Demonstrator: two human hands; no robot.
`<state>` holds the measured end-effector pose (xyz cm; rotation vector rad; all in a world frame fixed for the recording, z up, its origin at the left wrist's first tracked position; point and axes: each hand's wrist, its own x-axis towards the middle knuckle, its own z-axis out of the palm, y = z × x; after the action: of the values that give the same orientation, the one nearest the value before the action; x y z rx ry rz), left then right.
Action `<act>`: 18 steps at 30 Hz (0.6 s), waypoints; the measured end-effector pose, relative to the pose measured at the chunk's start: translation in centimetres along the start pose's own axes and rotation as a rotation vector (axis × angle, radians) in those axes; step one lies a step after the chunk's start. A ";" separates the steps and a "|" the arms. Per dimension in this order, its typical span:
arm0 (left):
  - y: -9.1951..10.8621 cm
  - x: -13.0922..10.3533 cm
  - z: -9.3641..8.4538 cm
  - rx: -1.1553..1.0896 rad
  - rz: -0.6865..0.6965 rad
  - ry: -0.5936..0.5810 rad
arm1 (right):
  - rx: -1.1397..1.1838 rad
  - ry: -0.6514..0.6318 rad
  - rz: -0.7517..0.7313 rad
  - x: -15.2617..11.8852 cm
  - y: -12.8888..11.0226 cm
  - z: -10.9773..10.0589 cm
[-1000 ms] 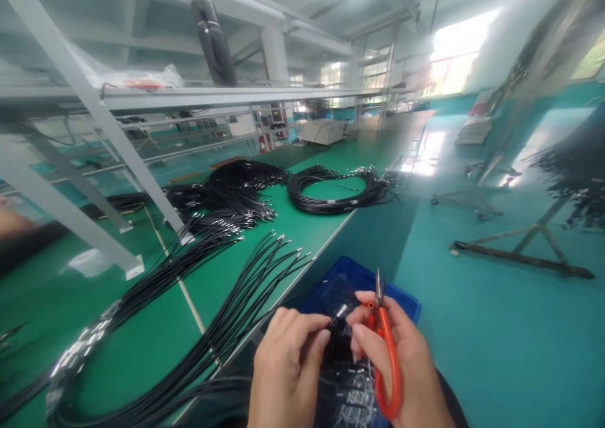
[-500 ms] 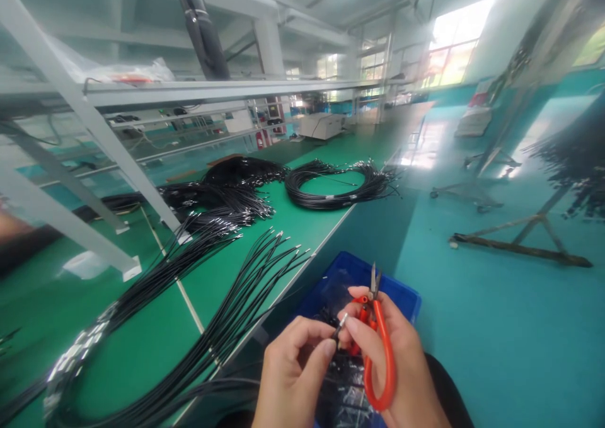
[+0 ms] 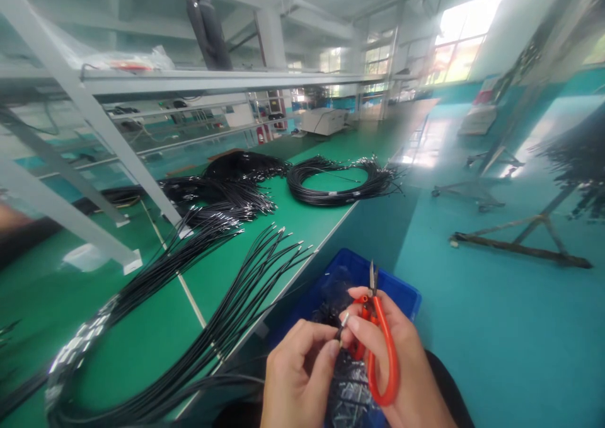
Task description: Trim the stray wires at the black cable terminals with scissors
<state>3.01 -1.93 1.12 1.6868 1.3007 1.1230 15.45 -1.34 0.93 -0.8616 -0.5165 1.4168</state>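
Between the thumb and fingers of my left hand (image 3: 302,368) is a thin black cable (image 3: 339,333), pinched close to its silver-tipped end. My right hand (image 3: 404,352) holds red-handled scissors (image 3: 390,355) in the palm, blades pointing up and slightly apart. Its thumb and forefinger also meet at the silver tip of that cable. Both hands are over a blue bin (image 3: 410,297) with clear plastic bags and dark small items in it. Beside my left hand, a bundle of black cables (image 3: 227,308) with silver ends lies along the green table.
On the green table (image 3: 127,352) lie a coiled cable bundle (image 3: 326,196) and further black cable heaps (image 3: 236,166). White shelf legs (image 3: 127,169) stand at the left. To the right, a metal stand (image 3: 520,242) rests on the floor, with dark cables hanging nearby.
The view has shifted slightly. Both hands keep their grips, with the cable tip between them; the scissors have tilted only a little.
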 end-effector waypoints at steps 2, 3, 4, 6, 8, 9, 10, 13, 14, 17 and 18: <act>-0.2 -0.1 0.2 -0.060 -0.025 0.009 | 0.069 -0.022 0.062 -0.1 -0.1 0.1; -0.2 -0.1 0.4 -0.110 -0.049 0.004 | 0.114 -0.029 0.097 -0.2 0.0 0.1; -0.3 -0.2 0.5 -0.172 -0.076 -0.002 | 0.161 -0.031 0.129 -0.3 0.1 0.1; -0.4 -0.2 0.8 -0.300 -0.128 -0.007 | 0.238 -0.022 0.182 -0.4 0.4 0.1; -0.5 -0.2 0.9 -0.371 -0.146 -0.001 | 0.254 0.005 0.216 -0.6 0.8 0.3; -0.4 -0.1 1.0 -0.374 -0.141 0.007 | 0.235 0.017 0.223 -0.7 0.9 0.4; -0.4 -0.1 1.0 -0.352 -0.132 0.018 | 0.207 0.030 0.222 -0.8 1.1 0.6; 0.1 0.3 0.7 -0.260 -0.143 0.043 | 0.126 0.039 0.185 -1.1 1.5 1.1; 0.2 0.5 0.5 -0.275 -0.168 0.037 | 0.110 0.034 0.171 -1.1 1.5 1.2; 0.5 1.0 0.0 -0.441 -0.252 -0.029 | 0.094 0.004 0.151 -0.9 1.7 1.1; 0.4 1.1 -0.2 -0.498 -0.266 -0.051 | 0.100 -0.009 0.143 -0.8 1.7 1.0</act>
<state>3.14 -0.99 1.79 1.1347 1.0633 1.1207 13.47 -2.02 0.38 -0.8252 -0.3928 1.5644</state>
